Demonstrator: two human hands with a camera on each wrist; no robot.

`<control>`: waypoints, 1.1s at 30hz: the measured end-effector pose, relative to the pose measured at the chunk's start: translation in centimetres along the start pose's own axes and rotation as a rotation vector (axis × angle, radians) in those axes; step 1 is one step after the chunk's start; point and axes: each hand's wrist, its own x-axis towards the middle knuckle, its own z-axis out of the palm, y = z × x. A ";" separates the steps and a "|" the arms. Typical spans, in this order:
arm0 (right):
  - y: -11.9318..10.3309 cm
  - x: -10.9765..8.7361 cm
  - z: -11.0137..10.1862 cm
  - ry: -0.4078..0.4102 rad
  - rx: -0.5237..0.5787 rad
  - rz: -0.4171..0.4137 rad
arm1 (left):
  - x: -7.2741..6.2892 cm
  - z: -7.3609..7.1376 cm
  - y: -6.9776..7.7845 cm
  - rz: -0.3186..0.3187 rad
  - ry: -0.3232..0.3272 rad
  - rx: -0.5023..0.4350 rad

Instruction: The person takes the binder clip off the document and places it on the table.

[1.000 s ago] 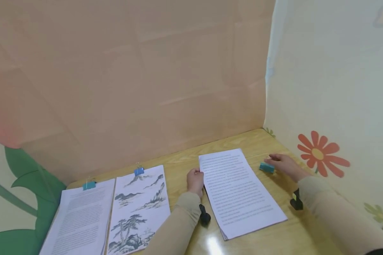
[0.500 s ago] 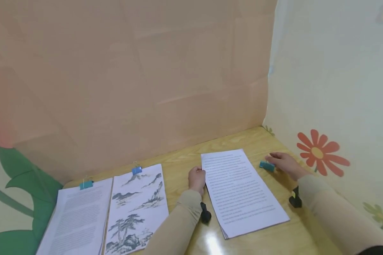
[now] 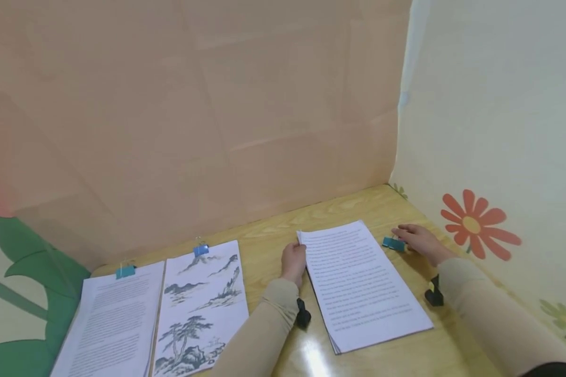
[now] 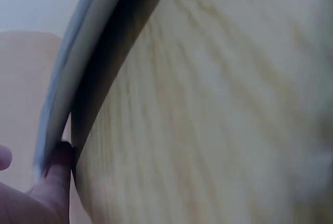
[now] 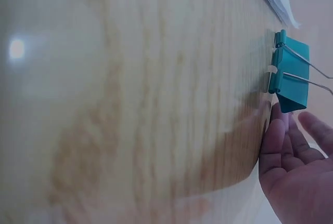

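Note:
My left hand (image 3: 293, 263) grips the upper left edge of a stack of printed paper (image 3: 365, 283). In the left wrist view the stack's edge (image 4: 78, 73) is raised off the tabletop, with a finger tucked under it. To the right of the stack, a teal binder clip (image 3: 393, 244) sits on the table. My right hand (image 3: 422, 243) is beside it, fingers loosely bent. Up close in the right wrist view, the fingertips are right at the near end of the clip (image 5: 294, 76), whose wire handles stick out to the side.
At the left lie a text stack (image 3: 110, 319) with a teal binder clip (image 3: 125, 272) and a landscape picture sheet (image 3: 203, 309) with a blue binder clip (image 3: 200, 250). A brown-covered wall (image 3: 240, 131) closes the back of the wooden table (image 3: 264, 241); a flower-painted wall (image 3: 514, 157) rises at right.
The paper stack and my left hand have shifted slightly to the right. My right hand stays by the teal clip, which has turned a little. The camera view has moved slightly.

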 end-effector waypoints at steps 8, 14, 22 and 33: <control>-0.2 -0.6 0.0 -0.003 -0.020 -0.036 | -0.2 -1.4 0.5 0.007 -0.015 -0.026; -0.4 -1.3 0.2 0.061 -0.021 -0.094 | 0.1 -3.0 0.8 0.052 -0.029 -0.040; -2.7 -1.3 0.7 0.381 -0.035 -0.324 | -0.5 -5.3 1.4 0.096 0.014 0.017; -6.3 -0.8 3.9 0.328 -0.068 -0.460 | -0.5 -7.2 1.1 0.098 0.048 0.076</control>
